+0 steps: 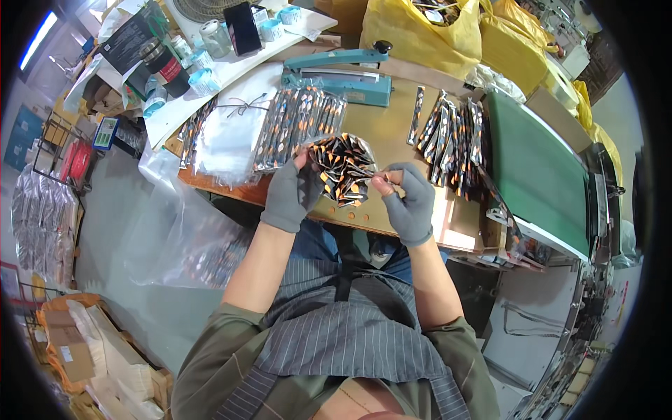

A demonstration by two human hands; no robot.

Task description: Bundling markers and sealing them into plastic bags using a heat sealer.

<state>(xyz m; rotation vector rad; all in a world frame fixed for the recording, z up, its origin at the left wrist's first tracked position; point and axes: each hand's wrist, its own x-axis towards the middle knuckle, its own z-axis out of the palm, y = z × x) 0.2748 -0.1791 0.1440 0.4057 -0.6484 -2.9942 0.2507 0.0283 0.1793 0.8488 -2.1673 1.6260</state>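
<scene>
Above the table's near edge, I hold up a bundle of slim black packets with orange ends [343, 175], seemingly wrapped in a clear bag. My left hand [288, 194], in a grey glove with bare fingertips, grips its left side. Gloved the same way, my right hand [411, 204] pinches the bundle's right edge between thumb and finger. Just beyond my left hand lie rows of filled slim packs [297, 122], beside a stack of clear plastic bags [227, 136]. More slim black packets [451, 143] are heaped past my right hand.
A teal bag sealer [360, 89] stands at the table's back. A green-topped conveyor [535, 168] borders the right side. Yellow sacks [420, 38] sit behind. On a white shelf [231, 73] are a phone, a thermos and jars. A large clear bag [199, 241] hangs at the left.
</scene>
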